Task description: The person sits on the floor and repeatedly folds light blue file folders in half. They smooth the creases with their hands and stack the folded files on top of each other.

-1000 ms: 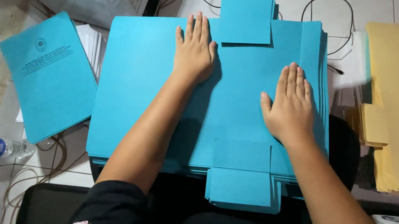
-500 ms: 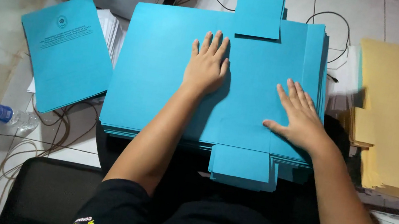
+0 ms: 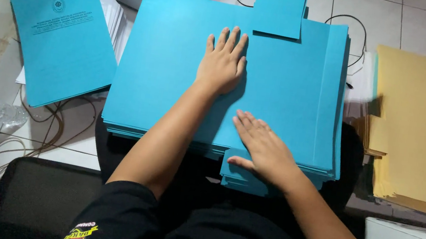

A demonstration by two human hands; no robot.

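A thick stack of blue card sheets (image 3: 283,90) lies across the person's lap, its far edge out over the tiled floor (image 3: 405,19). The left hand (image 3: 222,62) lies flat on the top sheet with fingers spread, gripping nothing. The right hand (image 3: 264,151) rests palm down near the front edge, fingers loosely apart, just above a projecting blue tab (image 3: 240,181). The card looks thin, smooth and slippery, so single sheets would probably slide and flex, while the whole pile looks heavy. An edge or the tab seems the best place to pinch. A yellow paper pile (image 3: 423,127) sits to the right.
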